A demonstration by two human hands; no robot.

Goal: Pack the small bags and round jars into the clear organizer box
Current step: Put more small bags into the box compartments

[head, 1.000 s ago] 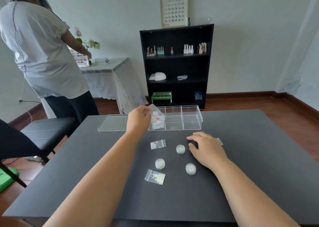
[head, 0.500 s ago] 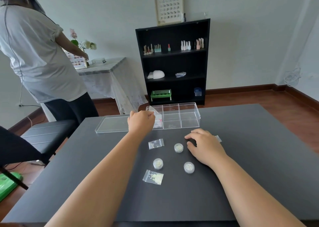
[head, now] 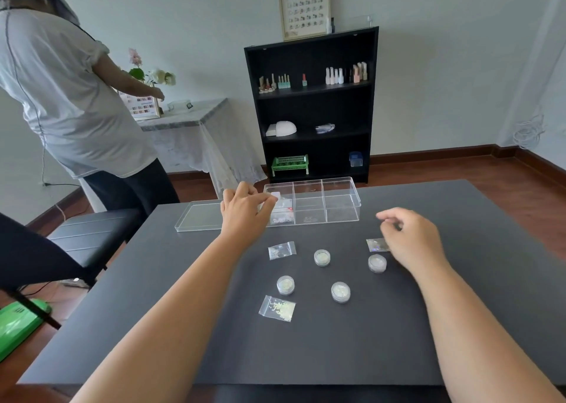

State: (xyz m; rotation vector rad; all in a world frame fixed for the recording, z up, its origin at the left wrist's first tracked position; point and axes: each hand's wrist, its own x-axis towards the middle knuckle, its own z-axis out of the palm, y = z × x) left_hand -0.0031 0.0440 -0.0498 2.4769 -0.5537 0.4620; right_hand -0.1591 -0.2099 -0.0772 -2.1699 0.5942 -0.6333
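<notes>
Fingers (head: 269,201) of the left hand (head: 245,211) pinch a small bag (head: 283,208) into the organizer box (head: 340,200) near the tabletop's (head: 474,310) far edge; right hand (head: 410,237) hovers loosely curled, holding nothing, above another bag (head: 375,244).

Bare table (head: 459,326) lies open right of the jars (head: 340,292); the organizer box (head: 340,211) seemingly blocks the far edge.

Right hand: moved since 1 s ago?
Yes. The right hand has lifted off the mat and shifted right, away from the middle jar, uncovering another jar and a small bag it had hidden.
</notes>
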